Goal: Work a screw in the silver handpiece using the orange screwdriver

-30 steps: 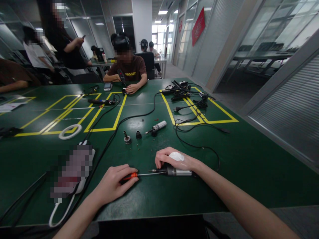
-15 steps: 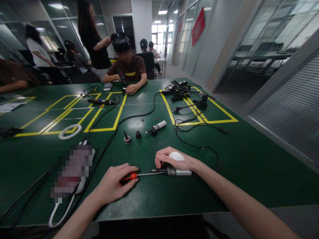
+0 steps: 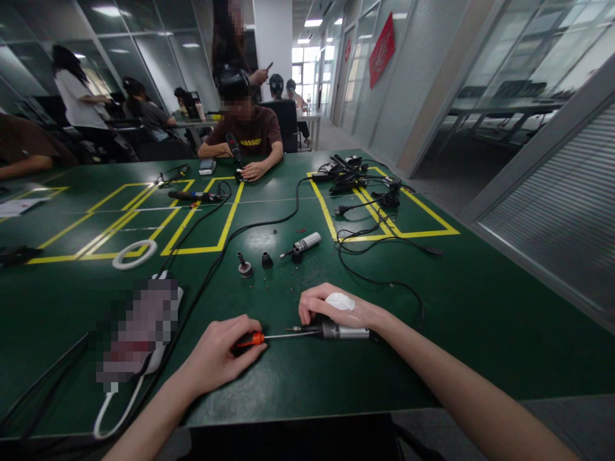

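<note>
My left hand (image 3: 225, 352) is closed around the orange-and-black handle of a screwdriver (image 3: 288, 335), which lies nearly level over the table. Its tip meets the dark end of a silver-and-black cylindrical tool body (image 3: 353, 331) with a thin metal shaft sticking out to the left. My right hand (image 3: 334, 306), with a white patch on its back, curls over that body from above; its fingertips rest around the dark end and partly hide it. Beyond the hands lie a second silver cylinder (image 3: 307, 242), a dark collar (image 3: 266, 259), a round part with a stem (image 3: 245, 267) and several tiny screws.
Cables cross the green table (image 3: 384, 378). On the left are a blurred-out item with a white cable (image 3: 139, 330) and a roll of white tape (image 3: 134, 254). Black corded devices (image 3: 348, 173) are heaped at the back right. Across the table sits a person (image 3: 247, 128) holding a dark tool.
A standing person in the background has moved to the right, behind the seated one. The fingers of my left hand have shifted very slightly; the right hand looks unchanged.
</note>
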Action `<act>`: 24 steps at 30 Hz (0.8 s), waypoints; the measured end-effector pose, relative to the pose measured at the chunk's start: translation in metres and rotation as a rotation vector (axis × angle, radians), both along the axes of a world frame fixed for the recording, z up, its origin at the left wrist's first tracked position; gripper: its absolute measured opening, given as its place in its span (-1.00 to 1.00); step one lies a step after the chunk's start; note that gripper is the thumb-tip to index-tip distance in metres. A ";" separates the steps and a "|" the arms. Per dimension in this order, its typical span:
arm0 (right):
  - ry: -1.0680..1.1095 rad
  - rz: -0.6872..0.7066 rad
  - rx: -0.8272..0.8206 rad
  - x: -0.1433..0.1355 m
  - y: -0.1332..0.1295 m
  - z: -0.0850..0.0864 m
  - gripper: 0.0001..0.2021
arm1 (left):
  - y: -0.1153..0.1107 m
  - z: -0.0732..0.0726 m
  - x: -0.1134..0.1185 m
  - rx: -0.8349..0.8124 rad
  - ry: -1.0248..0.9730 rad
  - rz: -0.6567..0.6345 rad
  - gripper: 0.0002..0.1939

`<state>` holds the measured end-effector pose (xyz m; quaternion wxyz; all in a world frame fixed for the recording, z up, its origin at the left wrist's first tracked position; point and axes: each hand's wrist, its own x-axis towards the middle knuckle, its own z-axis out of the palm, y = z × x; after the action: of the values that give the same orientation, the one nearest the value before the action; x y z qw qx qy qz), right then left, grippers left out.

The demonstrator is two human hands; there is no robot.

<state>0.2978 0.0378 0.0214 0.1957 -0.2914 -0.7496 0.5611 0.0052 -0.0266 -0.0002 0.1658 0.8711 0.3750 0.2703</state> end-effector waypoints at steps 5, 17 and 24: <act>0.005 0.000 -0.003 0.000 0.000 -0.001 -0.36 | -0.001 0.000 -0.001 -0.002 0.001 -0.001 -0.92; -0.005 -0.007 -0.002 0.000 0.000 -0.002 -0.37 | 0.000 0.000 -0.001 0.012 0.006 -0.006 -0.87; -0.003 -0.001 0.002 -0.001 0.001 -0.001 -0.37 | 0.000 -0.001 -0.002 0.038 -0.007 -0.022 -0.85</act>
<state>0.2973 0.0385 0.0201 0.1950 -0.2926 -0.7504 0.5597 0.0029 -0.0261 -0.0014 0.1533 0.8773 0.3597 0.2785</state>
